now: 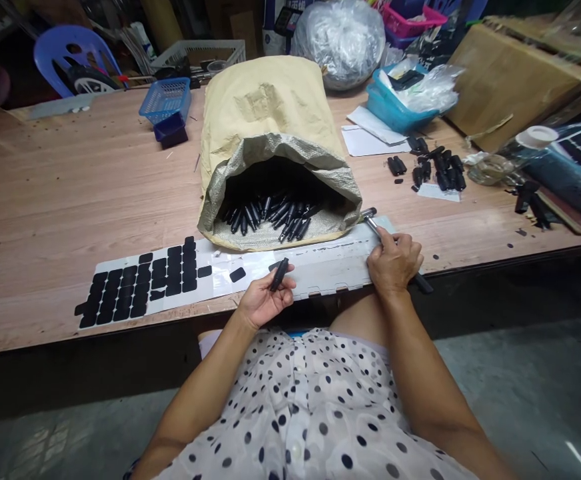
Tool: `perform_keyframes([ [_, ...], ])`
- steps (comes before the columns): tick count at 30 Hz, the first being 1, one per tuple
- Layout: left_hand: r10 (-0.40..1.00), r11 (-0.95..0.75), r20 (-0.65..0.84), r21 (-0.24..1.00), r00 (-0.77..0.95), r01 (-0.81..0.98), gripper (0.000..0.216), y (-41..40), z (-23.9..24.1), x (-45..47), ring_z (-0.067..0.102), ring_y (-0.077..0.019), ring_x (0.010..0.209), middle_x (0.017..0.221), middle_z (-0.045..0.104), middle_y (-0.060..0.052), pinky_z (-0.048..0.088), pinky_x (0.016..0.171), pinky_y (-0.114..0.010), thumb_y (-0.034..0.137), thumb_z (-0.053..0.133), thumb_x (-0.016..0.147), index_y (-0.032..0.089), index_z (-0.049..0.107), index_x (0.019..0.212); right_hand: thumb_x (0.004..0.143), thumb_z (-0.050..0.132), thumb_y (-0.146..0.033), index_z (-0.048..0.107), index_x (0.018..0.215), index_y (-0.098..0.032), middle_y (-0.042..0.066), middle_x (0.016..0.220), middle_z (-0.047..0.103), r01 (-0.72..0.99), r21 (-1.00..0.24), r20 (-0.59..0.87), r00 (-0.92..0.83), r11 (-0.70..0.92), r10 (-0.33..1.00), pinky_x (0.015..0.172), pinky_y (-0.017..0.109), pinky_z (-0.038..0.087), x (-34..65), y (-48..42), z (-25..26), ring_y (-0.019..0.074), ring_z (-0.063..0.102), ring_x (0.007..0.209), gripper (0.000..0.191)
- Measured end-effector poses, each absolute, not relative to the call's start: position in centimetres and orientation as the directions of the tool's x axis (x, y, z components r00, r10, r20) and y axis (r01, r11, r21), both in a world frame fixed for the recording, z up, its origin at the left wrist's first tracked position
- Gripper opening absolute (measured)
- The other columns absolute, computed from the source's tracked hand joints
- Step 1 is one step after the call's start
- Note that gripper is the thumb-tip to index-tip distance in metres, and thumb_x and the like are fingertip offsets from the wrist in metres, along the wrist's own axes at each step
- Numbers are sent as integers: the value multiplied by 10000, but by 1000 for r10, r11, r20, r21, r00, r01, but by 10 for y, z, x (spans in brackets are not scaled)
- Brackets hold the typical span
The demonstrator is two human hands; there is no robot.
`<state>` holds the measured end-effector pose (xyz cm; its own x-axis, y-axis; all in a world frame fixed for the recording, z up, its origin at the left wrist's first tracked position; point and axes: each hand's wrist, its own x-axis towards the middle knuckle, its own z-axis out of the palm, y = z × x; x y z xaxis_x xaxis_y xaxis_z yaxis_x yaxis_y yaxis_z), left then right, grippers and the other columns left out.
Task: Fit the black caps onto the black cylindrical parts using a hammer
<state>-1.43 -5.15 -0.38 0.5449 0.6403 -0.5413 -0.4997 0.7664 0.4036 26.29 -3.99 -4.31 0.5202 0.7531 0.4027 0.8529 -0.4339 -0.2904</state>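
White polka-dot shirt [295,407] sits closest; left grip [266,297] pinches a stubby black tube [279,274] before the beige sack [265,93], probably light, stiff, slickish, so grab mid-body imo; right grip [394,263] wraps a silver hammer-like tool [371,219].

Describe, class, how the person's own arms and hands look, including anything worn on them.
The left hand and right hand are gloveless, with no watch or bracelet showing. The forearms are bare of sleeves; the blouse is whitish with dark round dots.

You've room on the bench [85,173] far L; sack [270,100] blocks fwd of your L hand [270,293], mouth twd you; box [510,73] bars back R.
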Motion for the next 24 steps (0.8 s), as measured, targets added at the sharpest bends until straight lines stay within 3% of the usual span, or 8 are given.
perform_keyframes([
  [14,634,771,-552,399,541,-496,232,-54,-8,-17,613,-134,506,786,775,-69,519,606,-288,294,604,966,130,713,1087,859,503,-154,742,1195,-245,129,1051,569,849,-298,388,525,-436,757,748,374,281,264,-43,-41,261,419,927,422],
  [24,693,720,-585,527,421,-452,207,-66,-1,-1,739,-156,716,882,780,-95,558,667,-230,101,728,849,102,700,1055,847,510,-154,735,1201,-249,131,1048,578,855,-267,400,517,-444,757,761,379,300,264,-41,-43,275,435,946,431],
])
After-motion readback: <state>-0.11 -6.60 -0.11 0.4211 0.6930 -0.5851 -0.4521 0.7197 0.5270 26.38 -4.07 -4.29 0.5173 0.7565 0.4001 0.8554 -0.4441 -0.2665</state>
